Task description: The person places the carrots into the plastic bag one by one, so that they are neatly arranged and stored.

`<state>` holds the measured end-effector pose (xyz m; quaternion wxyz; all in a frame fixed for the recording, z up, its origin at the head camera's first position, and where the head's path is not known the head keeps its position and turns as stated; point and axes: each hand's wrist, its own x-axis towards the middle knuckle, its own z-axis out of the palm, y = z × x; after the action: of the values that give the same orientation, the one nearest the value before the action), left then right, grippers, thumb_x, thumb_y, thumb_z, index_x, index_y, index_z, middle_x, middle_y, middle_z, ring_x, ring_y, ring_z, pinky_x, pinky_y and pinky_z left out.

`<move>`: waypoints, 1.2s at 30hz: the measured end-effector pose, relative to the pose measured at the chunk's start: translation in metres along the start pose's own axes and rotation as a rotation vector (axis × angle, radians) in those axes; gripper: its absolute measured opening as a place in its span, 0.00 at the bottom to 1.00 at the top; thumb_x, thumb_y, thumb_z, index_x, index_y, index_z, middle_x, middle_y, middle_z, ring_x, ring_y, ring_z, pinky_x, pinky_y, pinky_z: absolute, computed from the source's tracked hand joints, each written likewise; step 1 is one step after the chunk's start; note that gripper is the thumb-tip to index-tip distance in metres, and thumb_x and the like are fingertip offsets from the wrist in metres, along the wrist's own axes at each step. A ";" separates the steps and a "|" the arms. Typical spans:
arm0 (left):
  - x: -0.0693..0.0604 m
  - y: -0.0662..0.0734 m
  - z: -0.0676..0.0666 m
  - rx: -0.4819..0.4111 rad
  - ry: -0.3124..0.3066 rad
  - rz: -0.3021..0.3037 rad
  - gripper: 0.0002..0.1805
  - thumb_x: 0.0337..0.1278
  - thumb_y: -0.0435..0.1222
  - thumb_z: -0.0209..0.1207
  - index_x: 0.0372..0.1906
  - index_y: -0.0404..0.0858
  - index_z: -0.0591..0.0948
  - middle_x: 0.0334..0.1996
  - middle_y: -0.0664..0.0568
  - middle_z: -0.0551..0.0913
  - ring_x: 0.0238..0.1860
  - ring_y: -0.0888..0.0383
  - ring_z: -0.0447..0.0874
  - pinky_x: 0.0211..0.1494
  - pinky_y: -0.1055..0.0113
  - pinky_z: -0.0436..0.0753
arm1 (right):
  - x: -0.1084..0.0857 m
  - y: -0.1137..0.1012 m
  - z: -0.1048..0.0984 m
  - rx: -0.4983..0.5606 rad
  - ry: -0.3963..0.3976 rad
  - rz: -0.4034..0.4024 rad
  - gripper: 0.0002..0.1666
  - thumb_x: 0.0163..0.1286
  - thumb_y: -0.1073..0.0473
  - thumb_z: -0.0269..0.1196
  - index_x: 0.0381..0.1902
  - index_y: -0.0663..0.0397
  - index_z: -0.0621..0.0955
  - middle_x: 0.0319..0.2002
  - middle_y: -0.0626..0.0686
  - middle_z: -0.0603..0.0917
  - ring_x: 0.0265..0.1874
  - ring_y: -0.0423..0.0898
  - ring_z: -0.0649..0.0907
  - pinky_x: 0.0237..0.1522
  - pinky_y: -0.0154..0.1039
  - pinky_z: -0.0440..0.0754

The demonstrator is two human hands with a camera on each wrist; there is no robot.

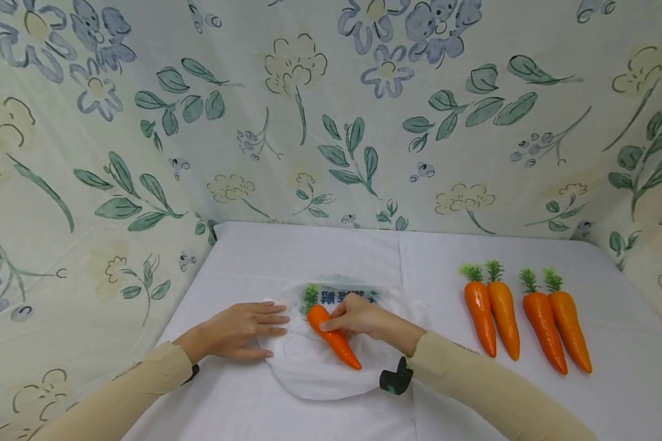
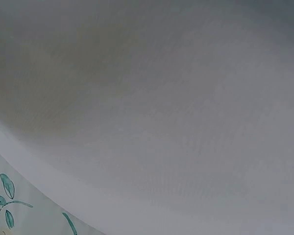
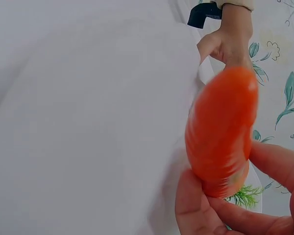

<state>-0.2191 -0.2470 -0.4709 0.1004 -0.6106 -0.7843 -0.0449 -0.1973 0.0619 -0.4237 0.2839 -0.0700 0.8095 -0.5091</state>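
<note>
An orange toy carrot (image 1: 343,350) with a green leafy top is pinched between the thumb and fingers of my right hand (image 1: 358,315). It slants over a white plastic bag (image 1: 309,376) that lies on the table, dark printed characters near its far side. In the right wrist view the carrot (image 3: 220,132) looms large, its tip toward the camera and its greens partly hidden behind the fingers. My left hand (image 1: 247,331) rests on the bag's left edge with fingers extended. Only white cloth and a bit of floral fabric show in the left wrist view.
Several more carrots lie on the right side of the table in two pairs, a left pair (image 1: 480,315) and a right pair (image 1: 546,331), greens pointing away. White cloth (image 1: 243,257) covers the table. Floral fabric (image 1: 331,122) hangs behind and at the sides.
</note>
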 end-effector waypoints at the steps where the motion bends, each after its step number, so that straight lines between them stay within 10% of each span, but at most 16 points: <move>1: 0.000 0.000 0.000 -0.002 -0.001 -0.002 0.26 0.66 0.54 0.59 0.60 0.42 0.83 0.62 0.51 0.80 0.66 0.49 0.74 0.67 0.50 0.73 | 0.000 -0.001 0.001 0.004 0.003 0.001 0.20 0.62 0.61 0.72 0.45 0.74 0.84 0.33 0.55 0.87 0.27 0.46 0.86 0.33 0.40 0.88; 36: 0.001 0.000 0.002 -0.013 -0.048 -0.035 0.26 0.66 0.55 0.58 0.61 0.45 0.83 0.63 0.53 0.79 0.68 0.50 0.71 0.68 0.51 0.72 | 0.013 -0.010 0.024 0.085 0.067 0.062 0.18 0.59 0.58 0.75 0.36 0.70 0.82 0.26 0.58 0.86 0.24 0.51 0.87 0.30 0.46 0.88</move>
<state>-0.2195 -0.2460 -0.4725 0.0769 -0.5981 -0.7968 -0.0374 -0.1971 0.0328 -0.4278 0.2751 -0.0158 0.7981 -0.5359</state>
